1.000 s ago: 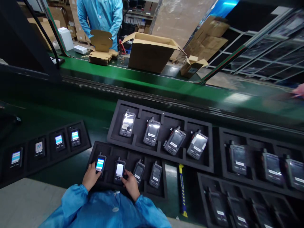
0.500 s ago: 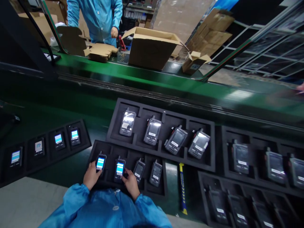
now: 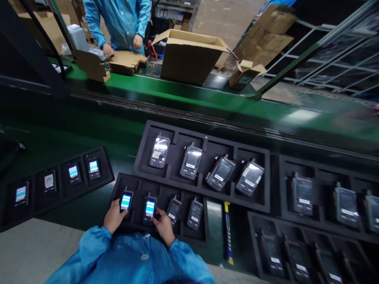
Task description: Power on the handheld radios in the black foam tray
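Observation:
My left hand (image 3: 114, 217) is closed around the lower end of a handheld radio (image 3: 125, 201) whose blue-and-white screen is lit. Thumb and fingers of my right hand (image 3: 164, 226) grip the lower right edge of a second lit handheld radio (image 3: 149, 208). Both radios lie in neighbouring compartments of a black foam tray (image 3: 194, 238). Farther right in that tray are two more radios with dark screens, one of them a dark radio (image 3: 173, 210) just beside my right hand.
Behind is a larger foam tray (image 3: 169, 176) of radios; a left tray (image 3: 62, 194) holds lit ones. More trays stand right, past a yellow-and-blue tool (image 3: 228, 232). Across the green bench, a person (image 3: 120, 23) handles flat cardboard (image 3: 126, 62) near an open carton (image 3: 192, 59).
My hands stay on the same two radios, with barely any shift. Across the bench, the person's hand has come down onto the cardboard stack, and an upright cardboard piece has tilted and moved.

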`<state>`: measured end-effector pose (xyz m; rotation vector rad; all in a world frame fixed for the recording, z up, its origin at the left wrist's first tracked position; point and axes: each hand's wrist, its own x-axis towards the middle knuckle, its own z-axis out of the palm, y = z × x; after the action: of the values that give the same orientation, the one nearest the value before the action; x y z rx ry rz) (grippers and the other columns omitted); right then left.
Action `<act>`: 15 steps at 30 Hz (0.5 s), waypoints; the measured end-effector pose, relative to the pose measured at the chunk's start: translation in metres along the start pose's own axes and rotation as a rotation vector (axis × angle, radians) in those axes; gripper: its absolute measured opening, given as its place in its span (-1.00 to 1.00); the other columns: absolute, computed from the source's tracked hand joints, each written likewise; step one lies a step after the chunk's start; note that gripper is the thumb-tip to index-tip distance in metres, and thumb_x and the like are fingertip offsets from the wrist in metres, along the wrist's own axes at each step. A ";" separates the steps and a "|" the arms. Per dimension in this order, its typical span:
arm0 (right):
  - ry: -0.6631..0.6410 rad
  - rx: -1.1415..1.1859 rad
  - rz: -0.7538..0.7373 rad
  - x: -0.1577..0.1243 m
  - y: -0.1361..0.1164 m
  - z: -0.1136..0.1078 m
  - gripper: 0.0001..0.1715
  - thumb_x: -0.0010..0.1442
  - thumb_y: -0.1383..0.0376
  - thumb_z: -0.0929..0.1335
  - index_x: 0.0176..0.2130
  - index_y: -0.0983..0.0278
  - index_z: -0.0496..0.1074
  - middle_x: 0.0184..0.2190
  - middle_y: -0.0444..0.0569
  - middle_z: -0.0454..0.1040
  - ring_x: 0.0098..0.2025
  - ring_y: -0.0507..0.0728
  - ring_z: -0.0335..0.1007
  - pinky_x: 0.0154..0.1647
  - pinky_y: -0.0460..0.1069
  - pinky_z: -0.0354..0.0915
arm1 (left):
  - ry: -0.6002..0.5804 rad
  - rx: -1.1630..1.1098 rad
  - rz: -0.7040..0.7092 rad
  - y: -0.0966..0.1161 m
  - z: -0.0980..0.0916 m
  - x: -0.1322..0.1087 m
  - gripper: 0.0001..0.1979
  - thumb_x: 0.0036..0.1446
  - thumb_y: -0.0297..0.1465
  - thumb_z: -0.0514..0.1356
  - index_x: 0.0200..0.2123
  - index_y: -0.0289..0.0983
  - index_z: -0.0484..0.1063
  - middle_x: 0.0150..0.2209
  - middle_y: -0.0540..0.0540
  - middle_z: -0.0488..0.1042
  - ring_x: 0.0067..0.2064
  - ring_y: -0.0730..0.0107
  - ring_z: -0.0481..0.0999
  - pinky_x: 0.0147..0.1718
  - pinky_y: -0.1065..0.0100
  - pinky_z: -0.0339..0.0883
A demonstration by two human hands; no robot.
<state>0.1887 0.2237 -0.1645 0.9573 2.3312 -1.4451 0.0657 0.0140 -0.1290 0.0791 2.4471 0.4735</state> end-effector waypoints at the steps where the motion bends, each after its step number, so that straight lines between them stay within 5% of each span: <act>1: -0.001 0.003 0.005 0.000 0.000 0.000 -0.47 -0.06 0.34 0.34 -0.04 0.34 0.39 -0.23 0.02 0.44 -0.25 0.11 0.40 -0.29 -0.08 0.33 | 0.003 0.000 -0.001 -0.001 0.000 0.000 -0.48 0.07 -0.37 0.12 0.09 -0.41 0.11 0.05 -0.34 0.26 0.06 0.15 0.34 -0.02 0.33 0.20; 7: -0.013 0.027 0.045 -0.003 -0.004 0.000 -0.44 -0.07 0.33 0.35 -0.02 0.36 0.38 -0.21 0.03 0.44 -0.29 0.08 0.40 -0.33 -0.10 0.33 | -0.006 0.005 -0.003 -0.003 0.002 0.002 -0.47 0.06 -0.36 0.13 0.09 -0.40 0.11 0.06 -0.34 0.26 0.05 0.15 0.35 -0.02 0.32 0.20; 15: -0.045 0.129 0.115 0.018 -0.024 -0.018 -0.43 0.10 0.24 0.23 0.09 0.39 0.24 -0.17 0.04 0.43 -0.61 -0.04 0.29 -0.58 -0.11 0.26 | 0.068 -0.088 -0.010 0.002 -0.002 0.013 -0.32 0.09 -0.28 0.08 0.20 -0.48 -0.06 0.09 -0.38 0.22 0.11 0.14 0.28 0.03 0.30 0.18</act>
<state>0.1620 0.2396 -0.1476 1.0623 2.1360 -1.5685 0.0539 0.0177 -0.1338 0.0145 2.4886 0.5873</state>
